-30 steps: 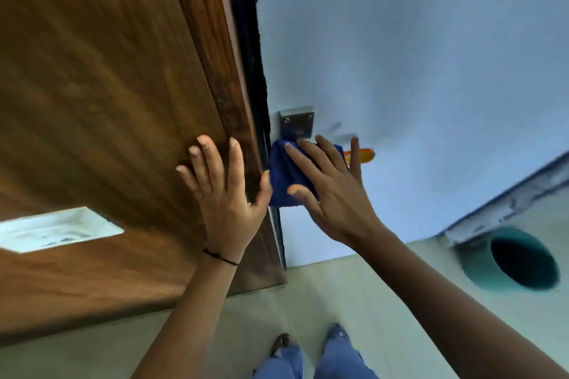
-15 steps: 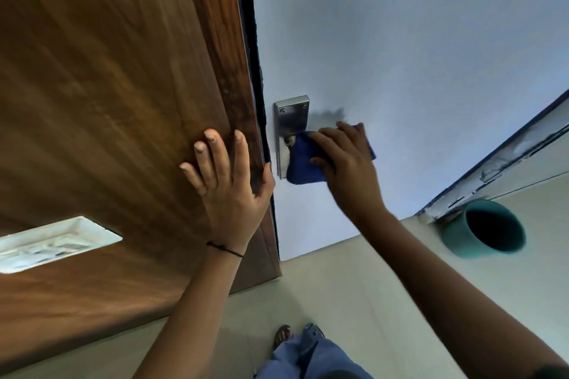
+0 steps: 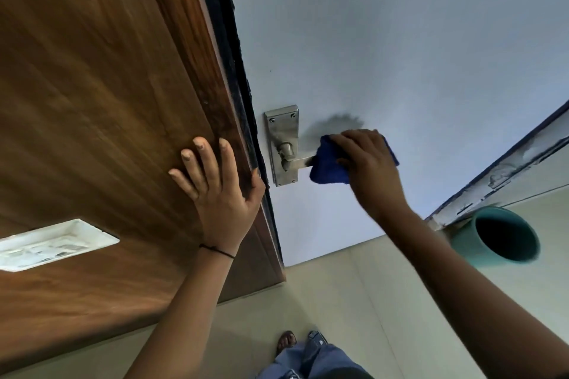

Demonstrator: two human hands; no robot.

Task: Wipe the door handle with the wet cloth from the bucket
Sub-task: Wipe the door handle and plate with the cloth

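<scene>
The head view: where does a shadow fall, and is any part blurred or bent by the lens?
Head view: the right hand with the blue cloth casts a soft grey shadow on the pale door above it; the wood panel looks streaked with blur; the wide lens tilts and bends the door edge.

This looks like a room inside a home or a flat. A pale blue door (image 3: 400, 40) with a steel lever handle (image 3: 284, 148) meets a brown wooden panel (image 3: 92, 101) on the left. The floor (image 3: 354, 301) has light beige tiles, and a teal plastic bucket (image 3: 498, 240) stands on the right.
</scene>
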